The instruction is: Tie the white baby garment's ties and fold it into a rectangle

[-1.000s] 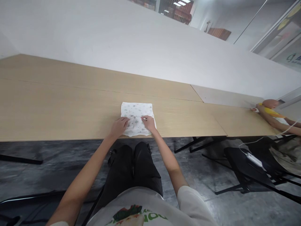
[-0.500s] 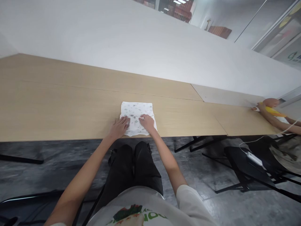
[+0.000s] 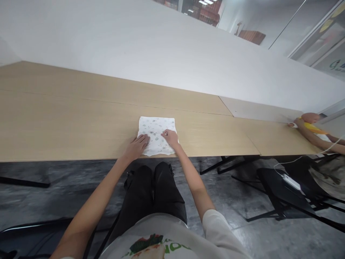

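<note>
A white cloth [image 3: 156, 124] with a small dark print lies folded into a rough square near the front edge of the table. My left hand [image 3: 139, 145] rests flat over its left side, fingers extended and pressing lightly on the fabric. On the right side, my right hand [image 3: 170, 138] has its thumb and fingers pinched together at the cloth's middle, seemingly on a bit of the fabric. The exact spot between those fingertips is too small to make out. Whether the cloth is a garment cannot be told.
The long wooden table [image 3: 67, 126] runs along a white wall [image 3: 121, 43]. At the far right, another person's arm [image 3: 309, 136] reaches to a doll [image 3: 309, 118] in yellow. A black folding chair [image 3: 283, 194] holding a white power strip [image 3: 292, 182] stands below the table.
My right hand has shifted slightly up and to the right over the cloth, still pinched. My left hand stays nearly in place, its fingers lying a little flatter.
</note>
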Available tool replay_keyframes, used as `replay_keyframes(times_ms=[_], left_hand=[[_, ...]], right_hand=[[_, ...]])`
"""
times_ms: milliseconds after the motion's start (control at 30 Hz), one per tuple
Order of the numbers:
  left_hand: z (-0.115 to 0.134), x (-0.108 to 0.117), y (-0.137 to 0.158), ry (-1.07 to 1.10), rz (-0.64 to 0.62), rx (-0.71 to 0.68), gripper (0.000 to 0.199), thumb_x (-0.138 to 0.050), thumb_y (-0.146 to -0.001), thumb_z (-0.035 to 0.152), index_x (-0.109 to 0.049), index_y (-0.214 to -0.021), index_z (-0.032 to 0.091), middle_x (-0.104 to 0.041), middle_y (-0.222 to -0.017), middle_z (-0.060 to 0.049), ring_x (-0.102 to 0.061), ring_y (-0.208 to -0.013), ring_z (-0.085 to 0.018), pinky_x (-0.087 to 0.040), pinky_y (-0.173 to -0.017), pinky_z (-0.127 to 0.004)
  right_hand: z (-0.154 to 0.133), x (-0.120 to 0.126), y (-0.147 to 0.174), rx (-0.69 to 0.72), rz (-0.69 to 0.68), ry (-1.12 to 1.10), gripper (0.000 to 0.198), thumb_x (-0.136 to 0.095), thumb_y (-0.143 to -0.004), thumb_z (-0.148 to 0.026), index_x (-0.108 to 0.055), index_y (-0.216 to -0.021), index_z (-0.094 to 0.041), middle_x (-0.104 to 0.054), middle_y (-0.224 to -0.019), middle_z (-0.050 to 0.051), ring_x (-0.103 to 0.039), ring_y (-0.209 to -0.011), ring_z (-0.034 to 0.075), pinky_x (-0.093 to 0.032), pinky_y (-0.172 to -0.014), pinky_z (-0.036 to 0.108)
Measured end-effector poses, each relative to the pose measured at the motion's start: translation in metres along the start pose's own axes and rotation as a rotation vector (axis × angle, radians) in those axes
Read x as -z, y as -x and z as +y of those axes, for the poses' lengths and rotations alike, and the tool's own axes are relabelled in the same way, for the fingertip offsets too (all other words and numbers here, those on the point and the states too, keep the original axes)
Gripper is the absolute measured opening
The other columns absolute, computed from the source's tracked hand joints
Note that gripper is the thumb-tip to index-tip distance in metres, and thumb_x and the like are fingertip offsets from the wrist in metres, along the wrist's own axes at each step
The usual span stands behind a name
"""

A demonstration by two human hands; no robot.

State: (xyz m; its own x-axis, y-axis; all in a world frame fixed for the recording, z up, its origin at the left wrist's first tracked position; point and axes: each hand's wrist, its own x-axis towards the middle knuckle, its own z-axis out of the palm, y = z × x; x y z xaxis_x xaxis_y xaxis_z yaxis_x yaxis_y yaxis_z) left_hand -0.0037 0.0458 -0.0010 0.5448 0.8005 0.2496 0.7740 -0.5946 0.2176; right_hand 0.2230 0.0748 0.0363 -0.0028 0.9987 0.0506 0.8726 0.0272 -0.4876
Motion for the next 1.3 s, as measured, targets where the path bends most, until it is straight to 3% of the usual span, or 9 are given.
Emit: replay_keyframes(times_ms=[133,333,467,667,800,967,1133,1300], left_hand=[[-0.004,0.001,0.002,0.013,-0.068,0.066,0.053,-0.025,-0.097,0.035,-0.045,-0.144,0.02,-0.041,-0.152,-0.008,-0.034,-0.143,-0.023,-0.025,-0.117,-0.047],[-0.007,0.001,0.002,0.013,-0.144,0.091,0.058,-0.027,-0.097,0.044,-0.038,-0.149,0.02,-0.034,-0.157,-0.008,-0.026,-0.147,-0.024,-0.019,-0.119,-0.047],[-0.01,0.0,0.003,-0.009,-0.148,0.068,0.059,-0.026,-0.097,0.046,-0.034,-0.151,0.022,-0.03,-0.158,-0.007,-0.023,-0.148,-0.024,-0.016,-0.119,-0.047],[-0.013,0.007,0.004,-0.031,-0.198,0.068,0.063,-0.028,-0.096,0.053,-0.031,-0.152,0.024,-0.026,-0.16,-0.007,-0.021,-0.148,-0.024,-0.016,-0.119,-0.046],[-0.015,0.012,0.001,-0.003,-0.244,0.061,0.068,-0.031,-0.094,0.057,-0.028,-0.153,0.024,-0.022,-0.161,-0.009,-0.018,-0.149,-0.026,-0.016,-0.119,-0.049],[-0.015,0.014,0.001,0.046,-0.234,0.05,0.067,-0.035,-0.093,0.057,-0.03,-0.152,0.025,-0.024,-0.159,-0.01,-0.02,-0.148,-0.028,-0.012,-0.118,-0.056],[-0.009,0.018,0.018,0.049,-0.105,-0.026,0.064,-0.035,-0.093,0.058,-0.037,-0.149,0.027,-0.03,-0.158,-0.009,-0.024,-0.147,-0.026,-0.006,-0.119,-0.055],[-0.008,0.017,0.05,0.047,-0.024,-0.111,0.063,-0.045,-0.089,0.059,-0.047,-0.143,0.026,-0.041,-0.152,-0.008,-0.034,-0.143,-0.026,-0.011,-0.121,-0.052]], right_hand=[[0.005,0.0,0.003,0.007,0.002,-0.015,0.02,-0.063,-0.09,-0.035,-0.066,-0.103,-0.021,-0.07,-0.09,0.005,-0.063,-0.086,0.019,-0.044,-0.075,0.026],[0.005,0.004,0.018,-0.03,-0.045,-0.097,0.039,-0.068,-0.08,-0.023,-0.057,-0.118,-0.019,-0.063,-0.081,0.001,-0.061,-0.082,0.02,-0.046,-0.077,0.029],[0.009,0.001,0.023,-0.033,-0.025,-0.292,0.038,-0.059,-0.08,-0.016,-0.055,-0.117,-0.021,-0.051,-0.07,-0.005,-0.056,-0.071,0.015,-0.049,-0.068,0.026],[0.016,-0.009,0.029,-0.082,0.005,-0.508,0.041,-0.055,-0.078,-0.016,-0.053,-0.118,-0.024,-0.047,-0.074,-0.006,-0.052,-0.061,0.011,-0.05,-0.051,0.021],[0.014,-0.006,0.036,-0.019,0.059,-0.264,0.038,-0.056,-0.079,-0.014,-0.058,-0.117,-0.02,-0.056,-0.085,0.0,-0.058,-0.076,0.014,-0.054,-0.072,0.027],[0.007,0.001,0.049,0.137,0.029,0.089,0.034,-0.048,-0.09,-0.015,-0.066,-0.118,-0.022,-0.055,-0.127,0.01,-0.06,-0.105,0.021,-0.05,-0.087,0.031],[0.018,0.009,0.062,0.215,0.058,0.159,0.033,-0.043,-0.096,-0.018,-0.069,-0.116,-0.019,-0.06,-0.129,0.012,-0.054,-0.119,0.024,-0.047,-0.096,0.034],[0.057,0.02,0.087,0.422,0.103,0.093,0.029,-0.048,-0.096,-0.026,-0.07,-0.111,-0.014,-0.068,-0.119,0.014,-0.059,-0.116,0.023,-0.038,-0.11,0.041]])
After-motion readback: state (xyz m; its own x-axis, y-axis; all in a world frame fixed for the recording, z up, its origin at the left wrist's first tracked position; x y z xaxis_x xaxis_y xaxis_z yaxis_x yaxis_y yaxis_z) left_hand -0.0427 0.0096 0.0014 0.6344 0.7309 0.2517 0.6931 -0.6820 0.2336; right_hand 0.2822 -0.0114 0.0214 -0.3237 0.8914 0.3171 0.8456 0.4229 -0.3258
